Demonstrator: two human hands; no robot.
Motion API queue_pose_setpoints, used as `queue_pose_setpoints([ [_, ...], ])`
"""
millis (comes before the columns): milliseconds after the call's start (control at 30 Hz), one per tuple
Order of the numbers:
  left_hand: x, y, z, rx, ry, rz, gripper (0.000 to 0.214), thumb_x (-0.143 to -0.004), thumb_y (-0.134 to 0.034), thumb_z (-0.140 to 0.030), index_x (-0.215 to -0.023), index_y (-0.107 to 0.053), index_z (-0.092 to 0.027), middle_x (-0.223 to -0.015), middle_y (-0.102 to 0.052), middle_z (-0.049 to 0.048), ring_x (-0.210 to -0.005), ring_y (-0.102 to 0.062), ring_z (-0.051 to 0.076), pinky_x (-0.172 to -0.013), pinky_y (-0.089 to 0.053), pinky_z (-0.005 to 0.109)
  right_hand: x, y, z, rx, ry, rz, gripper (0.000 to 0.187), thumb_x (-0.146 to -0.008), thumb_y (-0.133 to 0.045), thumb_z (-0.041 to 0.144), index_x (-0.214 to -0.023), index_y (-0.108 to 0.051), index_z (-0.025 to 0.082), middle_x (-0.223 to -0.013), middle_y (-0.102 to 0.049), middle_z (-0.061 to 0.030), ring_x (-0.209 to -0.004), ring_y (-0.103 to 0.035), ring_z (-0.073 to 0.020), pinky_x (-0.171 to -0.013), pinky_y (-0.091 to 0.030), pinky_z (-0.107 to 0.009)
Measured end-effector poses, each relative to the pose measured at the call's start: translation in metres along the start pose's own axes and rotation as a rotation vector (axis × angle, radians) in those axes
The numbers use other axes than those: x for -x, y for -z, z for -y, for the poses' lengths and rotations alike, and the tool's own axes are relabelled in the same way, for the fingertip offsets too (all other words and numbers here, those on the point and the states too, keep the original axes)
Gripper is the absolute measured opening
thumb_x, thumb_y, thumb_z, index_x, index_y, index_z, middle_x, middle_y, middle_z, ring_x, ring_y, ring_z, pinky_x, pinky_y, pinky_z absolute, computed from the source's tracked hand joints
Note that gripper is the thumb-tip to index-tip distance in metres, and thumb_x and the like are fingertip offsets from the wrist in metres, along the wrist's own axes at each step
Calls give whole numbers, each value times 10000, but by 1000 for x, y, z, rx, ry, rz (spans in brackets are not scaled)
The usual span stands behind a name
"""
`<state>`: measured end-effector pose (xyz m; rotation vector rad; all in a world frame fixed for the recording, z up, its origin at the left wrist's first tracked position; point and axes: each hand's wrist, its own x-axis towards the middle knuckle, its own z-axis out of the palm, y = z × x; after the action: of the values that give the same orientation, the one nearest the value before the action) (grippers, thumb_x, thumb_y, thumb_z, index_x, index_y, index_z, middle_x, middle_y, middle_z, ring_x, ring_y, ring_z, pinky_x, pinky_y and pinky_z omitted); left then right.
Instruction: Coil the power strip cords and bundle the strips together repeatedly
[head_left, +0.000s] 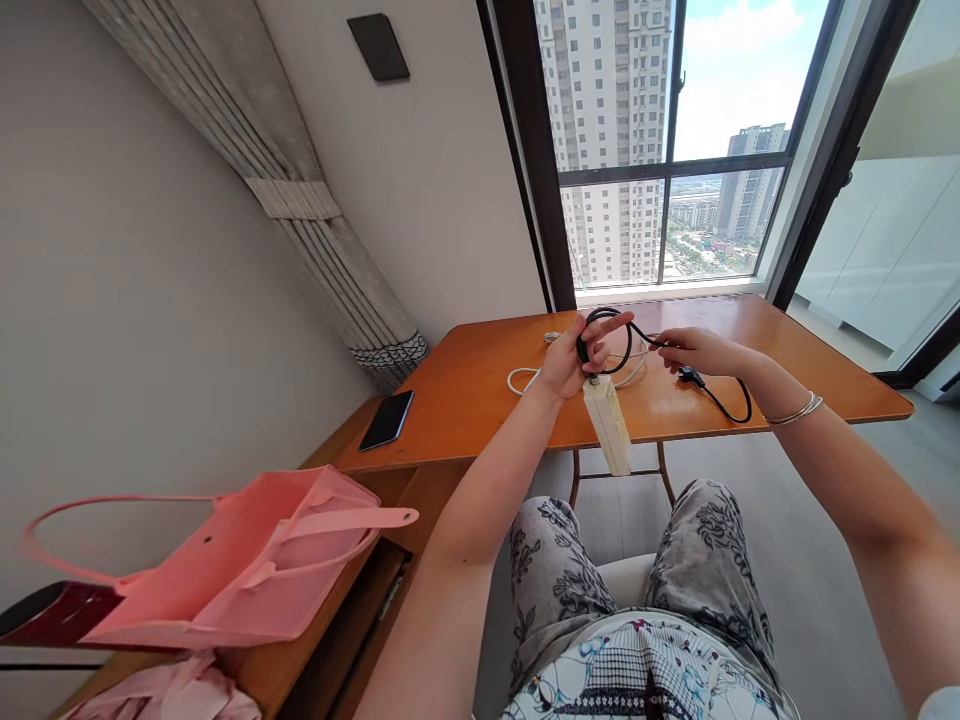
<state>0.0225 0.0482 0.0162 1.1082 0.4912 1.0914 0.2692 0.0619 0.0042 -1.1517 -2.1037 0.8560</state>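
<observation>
My left hand (581,355) is closed around a coiled loop of black cable (619,340) above the wooden table (465,390). A white power strip (607,425) hangs from that hand over the table's front edge. My right hand (694,350) pinches the same black cable further along, close to its black plug (690,377). The rest of the cable curves over the table to the right. A white cable (525,377) lies on the table under and behind my left hand.
A black phone (387,419) lies at the table's left end. A pink tote bag (240,560) sits on a lower wooden unit at the left. A tied grey curtain (322,240) hangs by the wall. A large window stands behind the table.
</observation>
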Motion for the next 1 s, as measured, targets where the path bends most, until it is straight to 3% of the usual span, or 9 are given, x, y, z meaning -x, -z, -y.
queue_pose_setpoints([
  [133,5,4,-10,-13,-76,-62,486,-966,-480,-479,-628,-299,-180,-1285,-687,64,-424,-270,25,-350,-236,212,15,11,-8,-11,-73,-71,331,-854,-646,511,-869,-701,186,-546,-485,31,-500,-488,-117,-522,-382,-269],
  [333,10,-1,-7,-58,1,45,475,-978,-459,-472,-639,-297,-181,-1237,-708,99,-379,-256,8,-355,-222,221,12,16,2,-352,90,-498,533,-850,-510,726,-838,-647,211,-555,-248,63,-476,-272,-111,-483,-281,-285],
  [467,12,-10,-5,-63,35,53,500,-968,-474,-503,-640,-271,-185,-1142,-737,102,-360,-238,3,-348,-208,216,4,7,20,-423,124,-658,507,-855,-485,714,-899,-630,230,-614,-330,24,-517,-314,-127,-476,-281,-281],
  [633,20,-19,-16,-40,-74,8,482,-985,-426,-498,-648,-270,-190,-1150,-731,58,-380,-276,17,-347,-261,215,5,-14,29,-446,84,-548,466,-800,-612,638,-958,-651,202,-624,-380,32,-532,-327,-104,-481,-247,-257],
  [733,23,-19,-22,-94,-138,-63,473,-988,-397,-509,-652,-295,-192,-1235,-697,52,-476,-452,48,-358,-300,206,8,-31,26,-407,40,-407,506,-797,-615,633,-1006,-660,175,-595,-369,51,-527,-334,-94,-490,-247,-252],
  [867,24,-16,-20,-119,-189,-87,485,-978,-400,-548,-658,-318,-193,-1340,-635,58,-846,-677,154,-411,-398,185,15,-55,19,-391,42,-269,587,-823,-589,622,-1181,-640,159,-609,-407,57,-538,-382,-96,-504,-301,-250],
  [1000,24,-12,-20,-66,-238,-49,464,-958,-443,-563,-676,-385,-200,-1312,-648,57,-1144,-641,231,-510,-521,187,23,-74,7,-415,48,-211,641,-890,-510,572,-1363,-533,141,-619,-431,60,-544,-454,-116,-546,-401,-269],
])
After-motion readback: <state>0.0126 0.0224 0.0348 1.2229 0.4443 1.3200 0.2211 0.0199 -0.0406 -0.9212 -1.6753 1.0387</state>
